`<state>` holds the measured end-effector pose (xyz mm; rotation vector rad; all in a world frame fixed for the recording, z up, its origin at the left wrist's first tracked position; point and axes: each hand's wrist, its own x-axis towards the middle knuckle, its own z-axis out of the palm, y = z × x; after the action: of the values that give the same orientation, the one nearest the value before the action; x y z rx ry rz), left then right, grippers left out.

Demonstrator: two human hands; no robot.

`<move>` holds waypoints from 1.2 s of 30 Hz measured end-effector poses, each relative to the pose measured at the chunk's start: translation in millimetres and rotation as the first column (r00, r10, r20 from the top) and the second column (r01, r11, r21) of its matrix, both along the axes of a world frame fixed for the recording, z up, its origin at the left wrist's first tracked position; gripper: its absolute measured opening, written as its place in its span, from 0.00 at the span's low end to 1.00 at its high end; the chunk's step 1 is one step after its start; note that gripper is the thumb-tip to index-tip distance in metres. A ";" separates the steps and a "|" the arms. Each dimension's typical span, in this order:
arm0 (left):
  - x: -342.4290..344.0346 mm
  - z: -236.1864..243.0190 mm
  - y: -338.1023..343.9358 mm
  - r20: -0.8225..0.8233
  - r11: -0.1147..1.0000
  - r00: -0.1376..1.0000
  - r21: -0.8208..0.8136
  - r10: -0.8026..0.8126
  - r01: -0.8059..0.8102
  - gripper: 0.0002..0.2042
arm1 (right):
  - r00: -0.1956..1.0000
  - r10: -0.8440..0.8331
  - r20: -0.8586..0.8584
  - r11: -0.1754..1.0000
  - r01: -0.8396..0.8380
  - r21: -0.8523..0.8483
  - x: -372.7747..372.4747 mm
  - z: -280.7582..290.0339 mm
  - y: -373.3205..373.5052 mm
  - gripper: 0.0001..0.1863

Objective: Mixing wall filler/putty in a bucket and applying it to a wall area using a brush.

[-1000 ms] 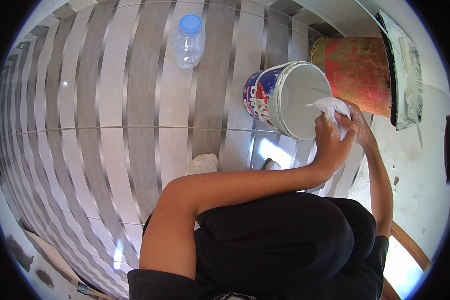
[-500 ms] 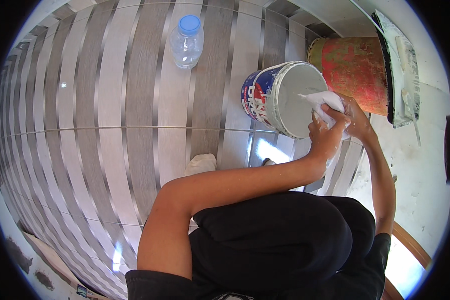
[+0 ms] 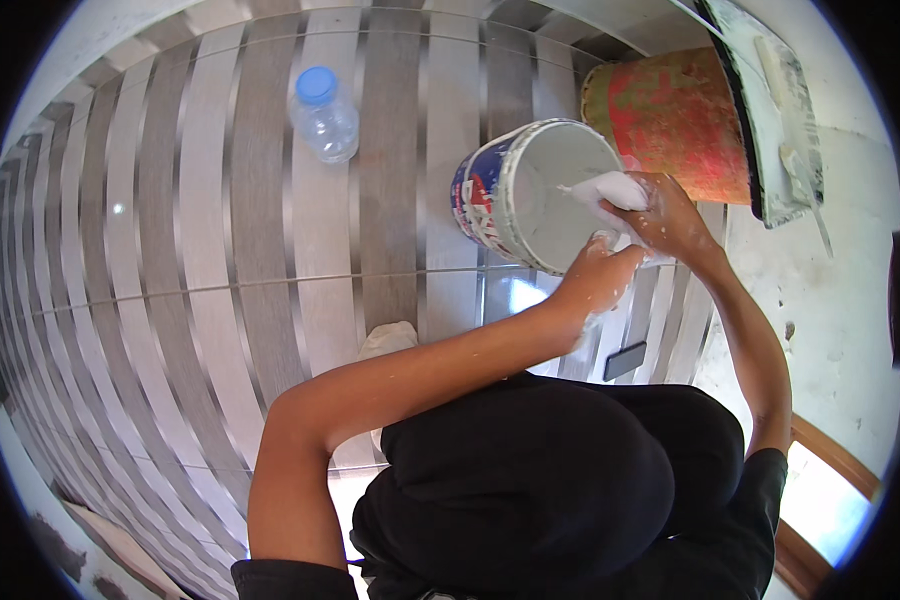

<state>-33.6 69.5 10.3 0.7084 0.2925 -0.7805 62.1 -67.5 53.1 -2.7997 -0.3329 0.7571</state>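
Observation:
My right hand point(image 3: 678, 218) is closed round a soft white bag point(image 3: 610, 188), which looks filled with white paste. The bag's narrow tip points left over the mouth of a bucket point(image 3: 485, 195). My left hand point(image 3: 605, 275), smeared with white, is closed at the lower end of the bag, below my right hand. The white-and-blue bucket leans toward me, its pale inside showing and its rim streaked with white.
A clear plastic bottle point(image 3: 328, 125) with a blue cap stands on the striped tile floor point(image 3: 195, 230). Beyond the bucket is a worn red drum point(image 3: 675, 120), with a white-smeared board point(image 3: 770, 110) against it. A dark phone-like slab point(image 3: 625, 361) lies near my knees.
My left hand has slid down and away from my right hand, toward the bag's lower end. My right hand keeps its hold. The view has shifted slightly, uncovering more of the dark slab.

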 end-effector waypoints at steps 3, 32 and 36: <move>4.5 -3.7 6.9 0.201 0.979 0.959 0.094 -0.198 0.182 0.26 | 0.997 0.050 0.061 0.999 -0.051 0.017 1.8 -2.3 -10.3 0.17; 76.3 43.1 107.3 0.303 0.680 0.864 0.731 -0.403 0.061 0.14 | 0.994 0.006 0.113 0.995 -0.017 0.096 -10.2 8.7 -18.3 0.21; 74.8 31.8 112.9 0.318 0.678 0.880 0.735 -0.352 0.005 0.14 | 0.981 -0.009 0.192 0.989 -0.020 0.148 -16.8 6.7 -25.9 0.18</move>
<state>41.1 182.4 42.0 1.6727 0.0992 -0.6582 45.3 -93.4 59.8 -2.7341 -0.4121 0.4424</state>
